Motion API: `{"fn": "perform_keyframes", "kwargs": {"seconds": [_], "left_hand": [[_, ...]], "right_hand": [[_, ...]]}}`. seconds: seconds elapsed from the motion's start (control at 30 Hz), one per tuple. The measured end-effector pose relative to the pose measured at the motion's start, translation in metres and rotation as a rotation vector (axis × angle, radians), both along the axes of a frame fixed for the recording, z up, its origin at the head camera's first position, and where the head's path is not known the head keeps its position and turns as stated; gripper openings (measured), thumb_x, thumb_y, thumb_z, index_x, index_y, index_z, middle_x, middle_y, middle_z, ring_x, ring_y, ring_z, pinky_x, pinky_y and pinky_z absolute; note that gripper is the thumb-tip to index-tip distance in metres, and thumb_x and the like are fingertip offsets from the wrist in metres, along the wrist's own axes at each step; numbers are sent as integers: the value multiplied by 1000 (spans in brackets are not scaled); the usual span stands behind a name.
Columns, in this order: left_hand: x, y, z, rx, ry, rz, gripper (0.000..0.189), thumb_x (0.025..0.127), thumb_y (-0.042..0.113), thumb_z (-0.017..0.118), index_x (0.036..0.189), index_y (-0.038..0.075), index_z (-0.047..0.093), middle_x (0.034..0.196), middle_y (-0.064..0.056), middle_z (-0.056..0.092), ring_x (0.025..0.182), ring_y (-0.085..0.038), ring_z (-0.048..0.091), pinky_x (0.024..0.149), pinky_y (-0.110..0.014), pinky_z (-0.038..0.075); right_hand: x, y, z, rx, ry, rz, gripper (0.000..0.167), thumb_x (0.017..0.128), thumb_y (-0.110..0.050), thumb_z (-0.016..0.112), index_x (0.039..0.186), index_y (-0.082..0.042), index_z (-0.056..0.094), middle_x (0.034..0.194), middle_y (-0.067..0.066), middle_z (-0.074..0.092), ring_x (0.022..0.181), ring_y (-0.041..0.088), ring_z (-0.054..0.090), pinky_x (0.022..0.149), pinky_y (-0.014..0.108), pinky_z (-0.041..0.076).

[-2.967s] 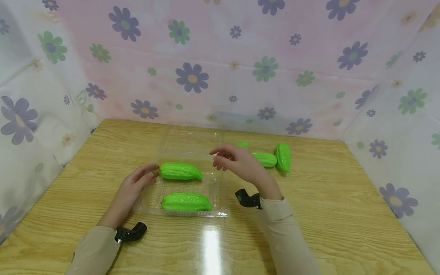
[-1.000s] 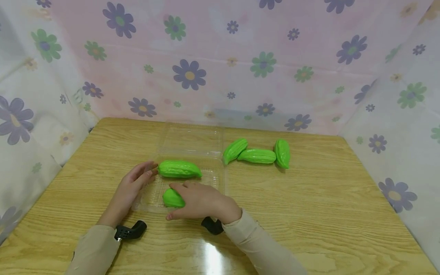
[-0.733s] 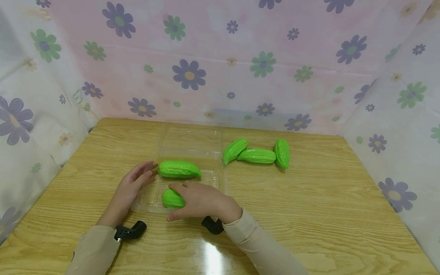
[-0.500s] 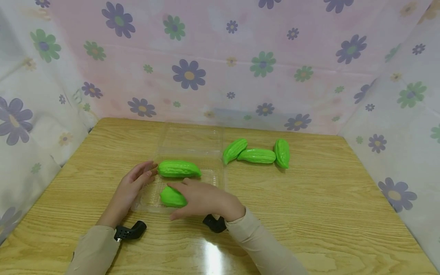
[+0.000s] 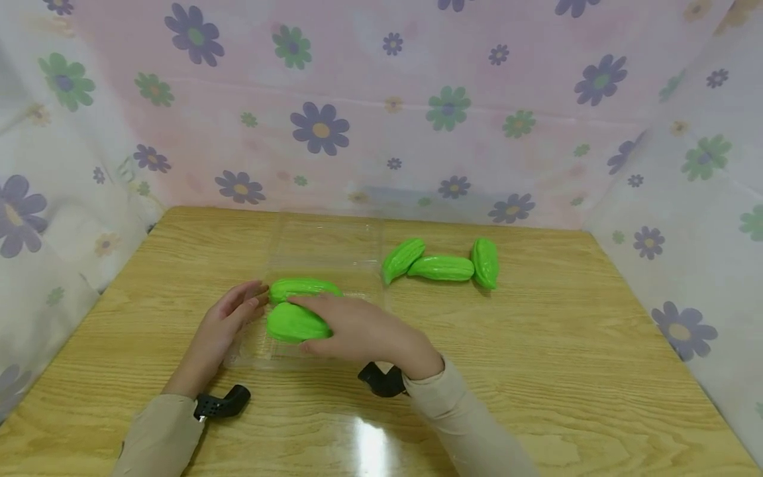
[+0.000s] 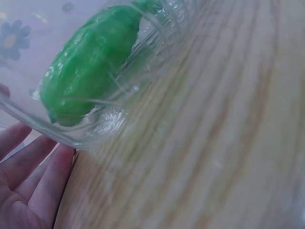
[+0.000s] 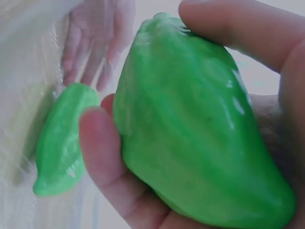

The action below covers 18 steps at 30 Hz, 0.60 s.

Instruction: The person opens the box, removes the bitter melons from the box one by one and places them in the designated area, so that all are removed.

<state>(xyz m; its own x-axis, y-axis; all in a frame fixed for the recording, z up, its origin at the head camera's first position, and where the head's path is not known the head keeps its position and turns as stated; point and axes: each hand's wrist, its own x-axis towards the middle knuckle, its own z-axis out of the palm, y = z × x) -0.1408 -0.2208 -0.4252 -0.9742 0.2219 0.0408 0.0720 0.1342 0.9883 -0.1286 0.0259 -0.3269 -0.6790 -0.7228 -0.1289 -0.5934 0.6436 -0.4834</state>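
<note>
My right hand (image 5: 372,334) grips a bright green, ribbed bitter gourd (image 5: 295,322), fingers on one side and thumb on the other. It is held up over the near half of a clear plastic box (image 5: 253,354). In the right wrist view the held gourd (image 7: 190,124) fills the palm. A second gourd (image 5: 301,287) lies in the far half of the box, partly hidden by the held one; the left wrist view shows this gourd (image 6: 93,67) through the clear wall. My left hand (image 5: 223,324) rests at the box's left side, its loosely extended fingers against the wall.
The box's clear lid (image 5: 324,238) lies folded back behind it. To the right on the wooden table (image 5: 536,371) sit a slanted gourd (image 5: 403,260), a sideways gourd (image 5: 442,268) and an upright-lying gourd (image 5: 485,263). A flowered cloth (image 5: 369,79) hangs around the table.
My right hand, bare above the box at first, came down on the near gourd, took hold of it and raised it toward the far one. My left hand has stayed at the box's side.
</note>
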Motion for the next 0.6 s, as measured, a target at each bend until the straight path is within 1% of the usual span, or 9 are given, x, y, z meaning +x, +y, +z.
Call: {"fn": "perform_keyframes", "kwargs": {"seconds": [0.1,0.2,0.37,0.43,0.6], "left_hand": [[-1,0,-1,4,10,-5,50,95,33,41,136,5,32,136,-10,38,119,-19,42,93,-22,39],[-2,0,-3,13,16,-6,51,95,32,42,136,4,31,136,-11,37,120,-20,42,93,-24,39],[-2,-1,-3,16,13,-5,51,95,32,42,136,4,32,136,-12,37,121,-26,40,93,-23,39],[-1,-1,-3,14,11,-4,51,95,33,42,136,4,32,136,-11,37,121,-27,39,93,-23,39],[-1,0,-1,13,5,-5,50,95,34,42,135,5,33,136,-10,38,121,-25,40,93,-23,39]], "right_hand": [[-2,6,5,-41,21,-29,66,86,-46,53,141,-27,23,136,-6,37,116,11,42,90,32,42],[-5,14,7,-84,37,-40,66,85,-47,53,141,-25,25,133,-5,40,111,9,43,88,30,41],[-10,27,13,-155,-9,-56,66,85,-51,50,141,-28,24,131,-8,41,103,7,45,82,29,42],[-12,33,15,-163,-24,-73,64,85,-53,49,140,-32,23,133,-9,39,106,7,45,83,30,42],[-17,46,18,-171,-22,-132,63,84,-57,48,138,-40,22,135,-10,37,115,8,42,89,33,41]]}}
